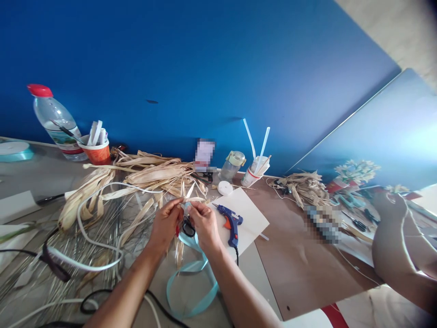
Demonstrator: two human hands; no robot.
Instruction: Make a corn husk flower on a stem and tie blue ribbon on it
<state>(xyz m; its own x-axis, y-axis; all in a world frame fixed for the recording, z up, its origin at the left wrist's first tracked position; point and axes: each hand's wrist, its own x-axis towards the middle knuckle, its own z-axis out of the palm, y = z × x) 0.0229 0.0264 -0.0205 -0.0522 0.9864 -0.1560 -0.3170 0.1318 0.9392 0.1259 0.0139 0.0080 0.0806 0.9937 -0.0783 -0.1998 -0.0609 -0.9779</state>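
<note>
My left hand [166, 223] and my right hand [205, 222] meet over the middle of the table, fingertips pinched together. Between them is a small corn-husk flower [191, 190] with pale pointed petals, and a bit of light blue ribbon [198, 269] wraps near its base. The ribbon hangs below my hands and lies in a loop on the table. Black scissor handles [189, 228] show just beneath my fingers. A blue hot glue gun [232, 224] with an orange trigger lies right of my right hand. My fingers partly hide where the ribbon meets the flower.
Dried corn husks [150, 175] and thin wires [99, 241] spread over the left side. A white cable [79, 218] curls across them. At the back stand a bottle [58, 123], an orange cup [99, 154], a jar [232, 166] and a cup with glue sticks [254, 173]. Another person's arm [392, 241] is at right.
</note>
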